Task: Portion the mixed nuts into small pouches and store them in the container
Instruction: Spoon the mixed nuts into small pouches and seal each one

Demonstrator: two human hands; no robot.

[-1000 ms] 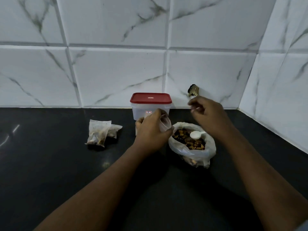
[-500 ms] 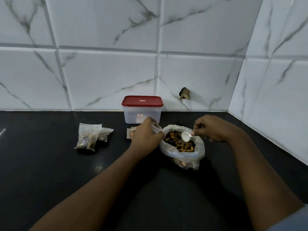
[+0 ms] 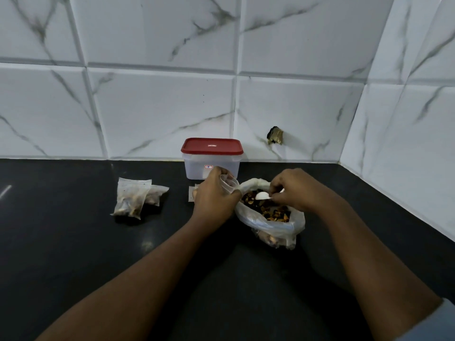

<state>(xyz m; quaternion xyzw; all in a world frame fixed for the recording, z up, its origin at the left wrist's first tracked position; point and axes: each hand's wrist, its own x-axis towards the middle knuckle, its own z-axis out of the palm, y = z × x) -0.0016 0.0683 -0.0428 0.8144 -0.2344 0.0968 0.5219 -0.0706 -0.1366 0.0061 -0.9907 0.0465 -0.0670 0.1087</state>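
Everything is kept near the back edge of the counter (image 3: 73,254); the bag of mixed nuts (image 3: 270,227), mouth rolled open for scooping, is set right of the lidded container (image 3: 210,166) at the wall; filled pouches (image 3: 134,198) are laid aside leftward; an empty pouch (image 3: 227,183) is gripped by the left hand (image 3: 214,200) beside the bag, likely for a short transfer; a spoon (image 3: 261,195) is pinched by the right hand (image 3: 295,189) over the nuts.

Container (image 3: 211,163) at the wall (image 3: 160,107) — filled pouches (image 3: 134,200) to its left, nut bag (image 3: 270,225) front-right.
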